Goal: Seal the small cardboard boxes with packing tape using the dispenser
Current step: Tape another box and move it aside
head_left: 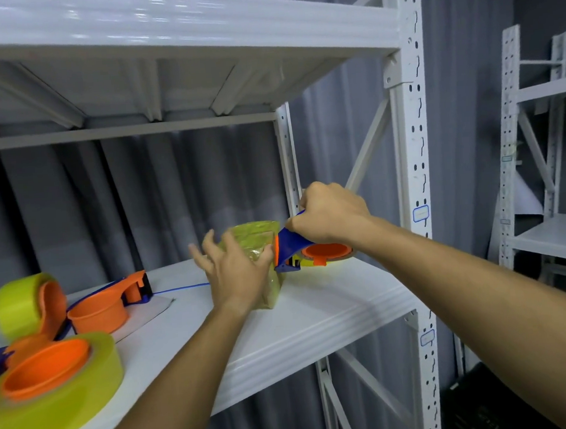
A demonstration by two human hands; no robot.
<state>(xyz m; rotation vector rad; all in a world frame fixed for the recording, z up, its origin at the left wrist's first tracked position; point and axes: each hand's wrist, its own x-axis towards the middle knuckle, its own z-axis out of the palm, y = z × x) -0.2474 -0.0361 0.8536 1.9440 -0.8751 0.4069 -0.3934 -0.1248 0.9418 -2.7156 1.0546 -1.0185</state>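
Note:
A small cardboard box (pixel 260 239), wrapped in yellowish tape, stands on the white shelf (pixel 315 309). My left hand (pixel 235 268) lies against its near face with the fingers spread and the thumb on its right edge. My right hand (pixel 328 214) grips the blue handle of a tape dispenser (pixel 297 250). The dispenser's orange hub with its tape roll (pixel 328 253) sits just right of the box, and its blade end touches the box's right side.
On the left of the shelf lie other blue and orange dispensers (pixel 113 300) and two big yellow-green tape rolls (pixel 53 391) (pixel 23 303). White slotted uprights (pixel 412 171) stand right of the box. A second shelving rack (pixel 543 129) is at far right.

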